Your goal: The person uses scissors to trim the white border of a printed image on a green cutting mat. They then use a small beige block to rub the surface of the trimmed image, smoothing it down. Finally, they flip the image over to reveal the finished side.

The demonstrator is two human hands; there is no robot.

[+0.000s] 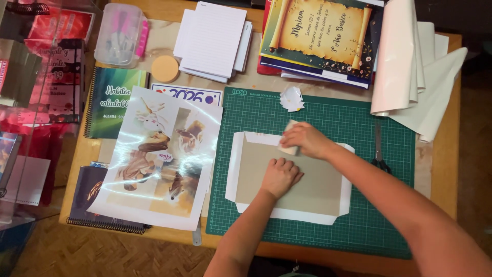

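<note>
A grey cardboard sheet lies on a larger white sheet whose flaps stick out around it, on the green cutting mat. My left hand rests as a closed fist on the cardboard, pressing it down. My right hand grips a small pale block and holds it against the top flap of the white sheet.
A glossy printed picture sheet lies left of the mat over spiral notebooks. Scissors and rolled white sheets are at the right. Lined paper stacks, printed covers, a plastic box and crumpled paper sit behind.
</note>
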